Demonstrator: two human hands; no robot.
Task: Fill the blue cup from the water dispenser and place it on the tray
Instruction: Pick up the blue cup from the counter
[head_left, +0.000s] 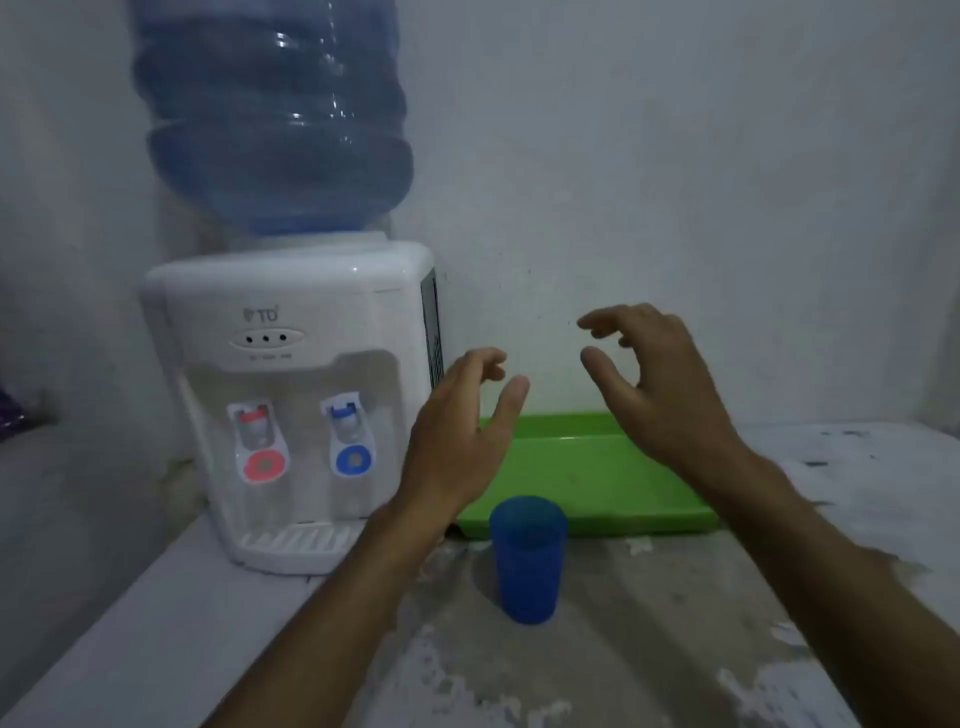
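A blue plastic cup (528, 558) stands upright on the worn countertop, just in front of the green tray (597, 483). To the left sits a white water dispenser (291, 395) with a red tap (258, 441) and a blue tap (351, 434) above a drip grille. My left hand (457, 431) hovers above and left of the cup, fingers apart, holding nothing. My right hand (654, 379) hangs over the tray, fingers curled but apart, also holding nothing. Neither hand touches the cup.
A large blue water bottle (270, 114) sits upside down on top of the dispenser. A pale wall rises close behind the dispenser and tray. The countertop (649, 623) is scuffed grey and white, with its left edge running diagonally at lower left.
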